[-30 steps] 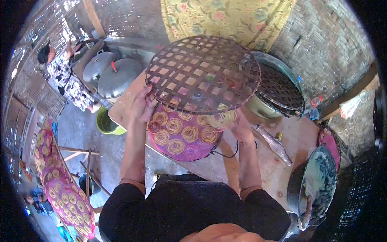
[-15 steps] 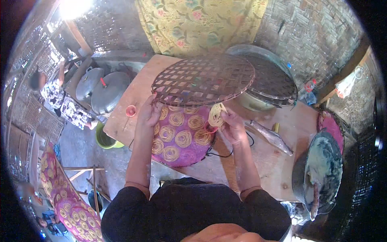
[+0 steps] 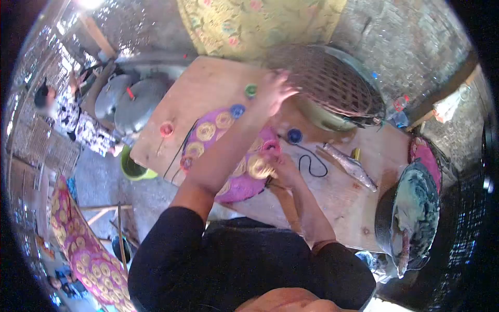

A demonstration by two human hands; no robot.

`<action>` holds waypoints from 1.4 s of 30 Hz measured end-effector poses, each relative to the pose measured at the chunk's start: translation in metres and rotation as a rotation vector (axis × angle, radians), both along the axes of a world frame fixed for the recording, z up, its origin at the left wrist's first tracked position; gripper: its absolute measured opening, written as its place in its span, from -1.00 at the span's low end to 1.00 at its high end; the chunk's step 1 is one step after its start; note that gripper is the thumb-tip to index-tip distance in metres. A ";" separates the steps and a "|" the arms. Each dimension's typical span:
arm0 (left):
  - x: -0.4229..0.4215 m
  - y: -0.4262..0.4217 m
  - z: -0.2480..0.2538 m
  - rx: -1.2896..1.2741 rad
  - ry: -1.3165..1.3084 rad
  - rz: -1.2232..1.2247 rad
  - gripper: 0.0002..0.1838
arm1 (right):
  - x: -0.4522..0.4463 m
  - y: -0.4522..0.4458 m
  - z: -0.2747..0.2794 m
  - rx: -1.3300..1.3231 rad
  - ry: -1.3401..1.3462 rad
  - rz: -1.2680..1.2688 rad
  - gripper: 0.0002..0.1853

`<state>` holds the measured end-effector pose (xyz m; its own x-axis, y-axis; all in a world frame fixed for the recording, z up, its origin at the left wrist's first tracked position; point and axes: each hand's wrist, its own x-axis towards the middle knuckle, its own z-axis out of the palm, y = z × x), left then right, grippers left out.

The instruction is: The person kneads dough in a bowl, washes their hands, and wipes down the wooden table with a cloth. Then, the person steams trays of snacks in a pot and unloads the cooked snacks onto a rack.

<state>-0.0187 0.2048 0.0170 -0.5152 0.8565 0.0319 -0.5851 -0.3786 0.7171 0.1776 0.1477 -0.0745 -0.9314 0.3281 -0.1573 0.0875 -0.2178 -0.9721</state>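
Observation:
My left hand (image 3: 274, 93) is stretched across to the far side of the table, somewhat blurred, fingers apart. Just beyond its fingertips a round woven bamboo tray (image 3: 332, 78) lies over a large metal basin (image 3: 328, 120). My right hand (image 3: 287, 170) pinches a pale noodle nest (image 3: 260, 166) above a round tray lined with purple cloth (image 3: 241, 190). Several coiled noodle nests (image 3: 206, 131) lie on that cloth, partly hidden by my left forearm. A pink plastic ring (image 3: 271, 147) is close above my right fingers.
Blue (image 3: 294, 136), green (image 3: 251, 90) and red rings (image 3: 166, 129) lie about the wooden table (image 3: 343, 213). A silvery wrapped packet (image 3: 349, 169) rests at the right, near a pan of whitish paste (image 3: 416, 208). Lidded pots (image 3: 140, 106) and another person (image 3: 86, 122) are at the left.
My left hand has swung to the upper right and let go of the woven tray, which now lies over the basin. My right hand has moved slightly left and lower with the noodle nest.

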 end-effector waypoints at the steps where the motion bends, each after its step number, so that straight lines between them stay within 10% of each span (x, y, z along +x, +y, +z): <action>1: 0.006 -0.007 0.002 -0.009 -0.017 0.027 -0.48 | -0.003 -0.002 0.004 -0.009 -0.017 0.027 -0.68; 3: 0.012 -0.022 0.023 -0.278 0.276 -0.270 -0.42 | -0.006 -0.008 0.026 0.494 0.137 -0.182 -0.68; 6: -0.010 -0.057 0.008 -0.451 0.828 -0.165 -0.42 | -0.016 -0.025 0.003 0.605 0.272 0.021 -0.68; 8: -0.040 -0.091 -0.005 -0.403 1.063 0.042 -0.48 | -0.010 -0.039 0.002 1.192 0.399 0.261 -0.67; 12: -0.085 -0.206 -0.001 -0.498 0.905 0.243 -0.52 | 0.000 -0.043 -0.013 1.280 0.356 0.434 -0.65; 15: -0.087 -0.283 -0.013 -0.631 0.899 0.394 -0.55 | -0.012 -0.002 -0.004 0.932 0.087 0.027 -0.55; 17: -0.085 -0.323 -0.040 -1.077 1.301 0.333 -0.52 | -0.023 0.030 -0.022 1.181 0.056 -0.010 -0.58; 19: -0.065 -0.343 -0.066 -0.831 1.432 0.309 -0.49 | -0.031 0.039 -0.011 1.530 0.251 -0.038 -0.63; 22: -0.048 -0.349 -0.091 -0.784 1.137 0.231 -0.46 | -0.034 0.043 0.009 1.113 0.093 0.175 -0.68; 29: -0.037 -0.355 -0.088 -0.837 1.184 0.369 -0.47 | -0.042 0.051 0.003 1.325 0.077 0.090 -0.77; 33: -0.079 -0.376 -0.159 -0.756 0.904 0.432 -0.50 | -0.042 0.108 -0.051 0.656 -0.178 0.009 -0.76; 37: -0.075 -0.389 -0.127 -0.726 0.539 0.412 -0.50 | -0.038 0.129 -0.055 0.058 -0.192 -0.037 -0.64; 40: -0.072 -0.391 -0.116 -0.529 0.249 0.423 -0.47 | -0.041 0.117 -0.015 0.189 -0.160 -0.092 -0.58; 42: -0.075 -0.392 -0.124 -0.703 0.593 0.427 -0.53 | -0.051 0.126 -0.015 0.512 -0.205 -0.085 -0.59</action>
<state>-0.0941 -0.1872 -0.1071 -0.8475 0.5276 -0.0585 0.0229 0.1464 0.9890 0.1269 0.2735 -0.0891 -0.8654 0.4831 -0.1332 0.2886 0.2630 -0.9206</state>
